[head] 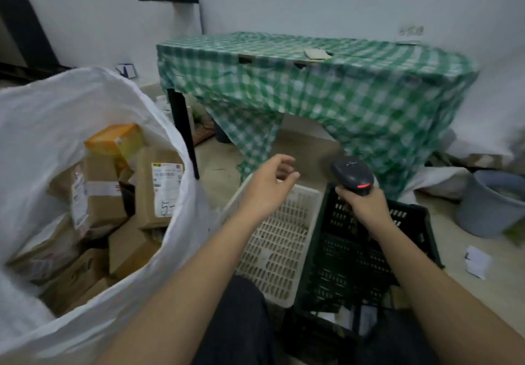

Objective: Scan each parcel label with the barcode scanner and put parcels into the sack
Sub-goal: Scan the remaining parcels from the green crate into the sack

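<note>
A big white sack (pixel 42 125) gapes open at the left, filled with several brown cardboard parcels (pixel 154 191) bearing white labels. My right hand (pixel 365 204) grips the handle of a dark barcode scanner (pixel 352 174), whose red light glows; it hovers over a black crate (pixel 414 216). My left hand (pixel 270 185) floats empty above a white plastic basket (pixel 272 245), fingers loosely curled, to the right of the sack's rim.
A table under a green checked cloth (pixel 326 86) stands behind the baskets, with a black leg (pixel 181 125) near the sack. A grey bucket (pixel 488 202) sits at the far right, paper scraps (pixel 477 262) on the floor.
</note>
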Motion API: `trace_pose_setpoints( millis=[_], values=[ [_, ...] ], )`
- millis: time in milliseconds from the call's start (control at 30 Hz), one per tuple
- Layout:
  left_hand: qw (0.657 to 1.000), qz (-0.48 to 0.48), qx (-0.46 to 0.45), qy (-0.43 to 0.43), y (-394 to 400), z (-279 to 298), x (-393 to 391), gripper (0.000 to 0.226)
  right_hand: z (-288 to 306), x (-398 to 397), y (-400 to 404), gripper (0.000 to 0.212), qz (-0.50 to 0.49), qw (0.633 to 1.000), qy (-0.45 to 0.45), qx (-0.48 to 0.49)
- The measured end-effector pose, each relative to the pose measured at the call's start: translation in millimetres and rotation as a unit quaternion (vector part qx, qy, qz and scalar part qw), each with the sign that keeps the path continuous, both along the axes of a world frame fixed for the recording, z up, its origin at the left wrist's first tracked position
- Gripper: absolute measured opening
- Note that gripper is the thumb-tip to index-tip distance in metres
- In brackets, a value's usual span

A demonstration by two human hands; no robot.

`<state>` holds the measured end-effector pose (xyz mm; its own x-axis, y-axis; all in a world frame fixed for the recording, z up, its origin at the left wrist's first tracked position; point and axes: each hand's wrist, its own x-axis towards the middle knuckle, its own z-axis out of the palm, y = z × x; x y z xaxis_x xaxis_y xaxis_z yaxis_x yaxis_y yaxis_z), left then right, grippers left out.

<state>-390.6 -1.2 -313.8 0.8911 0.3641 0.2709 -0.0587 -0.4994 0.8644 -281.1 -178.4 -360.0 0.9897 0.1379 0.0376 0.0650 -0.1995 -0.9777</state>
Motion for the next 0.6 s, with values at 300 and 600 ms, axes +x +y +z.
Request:
trace_pose_setpoints(
  millis=[300, 600],
  values=[
    [0.977, -0.09, 0.013, 0.191, -87.8, -136.8, 112.5, 0.029, -93.6, 52.5, -113.8, 0.012, -0.063, 0.99, 0.109, -0.071],
    [0.921, -0.156, 0.013, 0.357, -153.2, -299.9, 164.2, 0.033, -198.5, 78.9, -155.7, 0.015, -0.067, 0.971, 0.209, -0.093]
  ],
)
